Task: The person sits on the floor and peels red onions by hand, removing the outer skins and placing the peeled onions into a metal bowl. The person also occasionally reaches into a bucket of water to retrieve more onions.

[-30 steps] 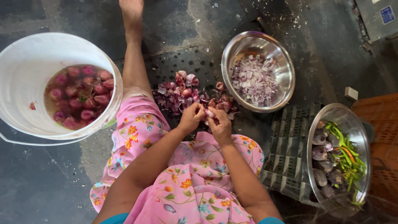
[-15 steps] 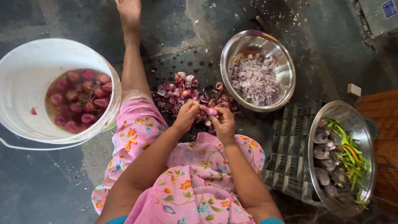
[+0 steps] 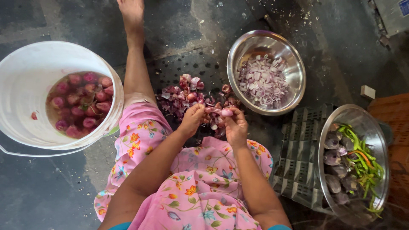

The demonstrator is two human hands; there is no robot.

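Where the fingers meet, little shows clearly: the small pink peeled onion (image 3: 226, 112) sits pinched in the fingertips of the right hand (image 3: 235, 126), half covered by them. Left hand (image 3: 191, 120) is closed on a strip of purple skin just beside the onion; whether it touches the bulb cannot be told. Both hands hang over a heap of purple onion peels (image 3: 187, 96) on the dark floor. Further right, a round steel bowl of chopped onion (image 3: 266, 72). Left, a white plastic bucket (image 3: 25, 81) with red onions soaking in water. Another steel bowl (image 3: 355, 162), holding aubergines and green chillies, is cut off at the lower edge and rests on a grey plastic crate (image 3: 298, 157).
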